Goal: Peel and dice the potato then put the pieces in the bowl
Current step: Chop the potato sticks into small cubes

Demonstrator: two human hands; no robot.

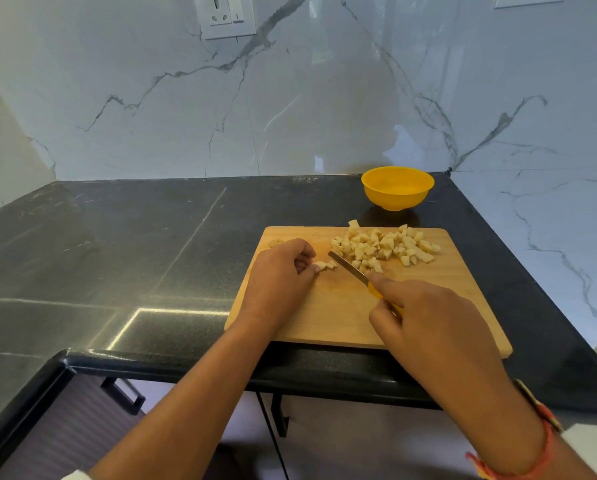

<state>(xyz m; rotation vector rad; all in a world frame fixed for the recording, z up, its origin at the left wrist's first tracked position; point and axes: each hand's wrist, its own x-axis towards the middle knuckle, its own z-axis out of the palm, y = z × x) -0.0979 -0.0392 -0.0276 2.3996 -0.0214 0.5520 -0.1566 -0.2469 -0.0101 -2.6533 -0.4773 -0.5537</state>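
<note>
A wooden cutting board [342,317] lies on the dark counter. A pile of diced potato [383,245] covers its far right part. My left hand [279,275] pinches a small potato piece [323,265] against the board with curled fingers. My right hand [425,317] grips a yellow-handled knife [350,266], index finger along the blade's back, the blade lying just right of that piece. A yellow bowl [397,187] stands behind the board and looks empty. A small potato scrap [275,242] sits at the board's far left corner.
The dark counter [117,244] stretches to the left of the board. Marble walls close in behind and on the right, with a socket [225,15] high up. Cabinet handles [124,394] show below the counter's front edge.
</note>
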